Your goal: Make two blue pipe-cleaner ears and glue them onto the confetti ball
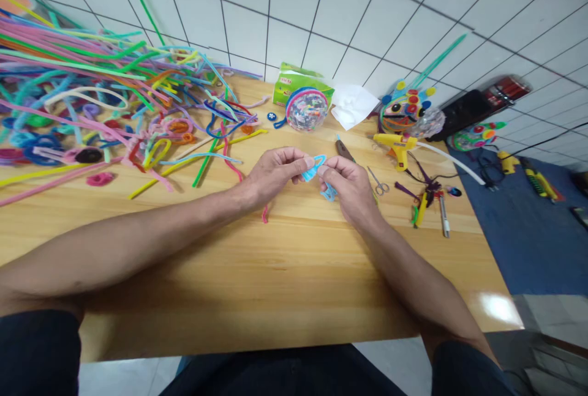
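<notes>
A bent light-blue pipe cleaner [313, 167], curled into a small loop, is held between both hands above the wooden table [275, 286]. My left hand [280, 169] pinches its left side between thumb and fingers. From the right, my right hand [351, 186] grips the other side with closed fingertips. A further folded light-blue part [329, 193] hangs just below the right fingers; whether it joins the loop I cannot tell. Close to the left wrist lies a pink pipe cleaner [265, 214], partly hidden. Small scissors [380, 185] rest to the right of the right hand.
Many coloured pipe cleaners [92, 78] pile up at the left. Against the tiled wall stand a green packet [285, 84], a round clear-sided pouch [307, 109] and white paper [353, 105]. A yellow glue gun [399, 146] with its cable and a pen-like cutter [444, 215] lie rightward.
</notes>
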The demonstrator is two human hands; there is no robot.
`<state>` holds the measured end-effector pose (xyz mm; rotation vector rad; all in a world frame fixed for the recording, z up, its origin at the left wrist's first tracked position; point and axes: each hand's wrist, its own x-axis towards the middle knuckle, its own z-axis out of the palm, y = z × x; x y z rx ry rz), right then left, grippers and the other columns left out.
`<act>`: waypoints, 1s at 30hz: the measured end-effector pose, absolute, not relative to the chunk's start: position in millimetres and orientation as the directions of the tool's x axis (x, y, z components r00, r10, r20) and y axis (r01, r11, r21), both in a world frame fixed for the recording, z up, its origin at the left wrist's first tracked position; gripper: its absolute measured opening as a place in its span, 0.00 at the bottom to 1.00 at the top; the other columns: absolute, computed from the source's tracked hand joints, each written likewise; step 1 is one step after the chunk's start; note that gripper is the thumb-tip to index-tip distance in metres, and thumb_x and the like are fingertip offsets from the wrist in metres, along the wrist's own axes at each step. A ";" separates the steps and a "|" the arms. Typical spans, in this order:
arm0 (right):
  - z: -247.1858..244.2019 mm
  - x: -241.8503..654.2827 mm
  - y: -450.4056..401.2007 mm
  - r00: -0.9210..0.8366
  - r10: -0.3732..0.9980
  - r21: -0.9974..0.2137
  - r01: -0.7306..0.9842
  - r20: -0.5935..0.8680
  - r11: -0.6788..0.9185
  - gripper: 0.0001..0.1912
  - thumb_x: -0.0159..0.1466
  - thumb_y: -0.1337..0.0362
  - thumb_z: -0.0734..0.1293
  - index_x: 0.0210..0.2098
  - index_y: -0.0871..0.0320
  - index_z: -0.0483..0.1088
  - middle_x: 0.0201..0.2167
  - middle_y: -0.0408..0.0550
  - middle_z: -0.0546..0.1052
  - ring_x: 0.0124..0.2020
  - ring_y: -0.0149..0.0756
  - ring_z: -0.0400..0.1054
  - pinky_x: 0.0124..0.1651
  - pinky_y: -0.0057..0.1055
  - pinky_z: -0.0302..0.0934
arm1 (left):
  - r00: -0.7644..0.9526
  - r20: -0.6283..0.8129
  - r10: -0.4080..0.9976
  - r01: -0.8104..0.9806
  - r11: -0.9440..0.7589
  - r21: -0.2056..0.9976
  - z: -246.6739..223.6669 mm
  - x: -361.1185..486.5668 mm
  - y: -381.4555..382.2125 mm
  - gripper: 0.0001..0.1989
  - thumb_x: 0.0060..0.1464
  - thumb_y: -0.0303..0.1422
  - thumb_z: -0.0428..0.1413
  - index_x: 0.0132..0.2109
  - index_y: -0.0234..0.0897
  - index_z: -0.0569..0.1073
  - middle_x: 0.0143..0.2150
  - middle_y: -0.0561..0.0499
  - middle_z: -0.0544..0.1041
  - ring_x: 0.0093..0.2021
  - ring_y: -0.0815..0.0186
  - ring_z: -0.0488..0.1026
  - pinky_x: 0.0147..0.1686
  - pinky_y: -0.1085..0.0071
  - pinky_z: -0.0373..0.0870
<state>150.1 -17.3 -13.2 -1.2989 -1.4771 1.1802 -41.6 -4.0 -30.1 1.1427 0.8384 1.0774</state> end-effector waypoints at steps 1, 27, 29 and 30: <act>-12.7 149.6 -18.0 -0.124 0.992 -0.970 0.240 0.011 0.041 0.12 0.61 0.53 0.72 0.27 0.54 0.72 0.20 0.37 0.71 0.23 0.29 0.61 0.28 0.30 0.54 | 0.292 0.013 0.956 -0.214 0.052 0.975 -29.3 -41.8 -4.4 0.24 0.50 0.53 0.73 0.33 0.36 0.81 0.30 0.51 0.78 0.31 0.68 0.70 0.35 0.69 0.70; 9.1 145.5 -25.1 -0.164 0.986 -0.979 0.205 -0.030 0.004 0.20 0.62 0.46 0.75 0.27 0.54 0.71 0.20 0.37 0.71 0.23 0.29 0.63 0.30 0.29 0.59 | 0.368 0.696 0.617 0.446 -0.774 0.450 -35.6 -51.2 -5.6 0.11 0.71 0.30 0.53 0.43 0.36 0.80 0.40 0.44 0.84 0.40 0.60 0.78 0.44 0.64 0.72; 12.0 150.1 -26.4 -0.132 0.991 -0.969 0.238 0.026 0.057 0.19 0.66 0.45 0.72 0.29 0.53 0.72 0.23 0.38 0.72 0.25 0.31 0.64 0.32 0.30 0.61 | 0.314 0.544 0.778 0.298 -0.625 0.721 -29.3 -49.5 -7.4 0.10 0.70 0.34 0.55 0.42 0.36 0.80 0.35 0.49 0.81 0.36 0.63 0.76 0.39 0.68 0.70; 12.0 152.7 -26.8 -0.100 0.991 -0.959 0.264 0.084 0.108 0.17 0.67 0.47 0.72 0.32 0.53 0.74 0.25 0.39 0.73 0.27 0.32 0.67 0.33 0.31 0.63 | 0.302 0.440 0.845 0.217 -0.511 0.832 -25.7 -48.6 -8.2 0.11 0.68 0.37 0.57 0.40 0.36 0.79 0.32 0.51 0.78 0.33 0.65 0.73 0.36 0.69 0.68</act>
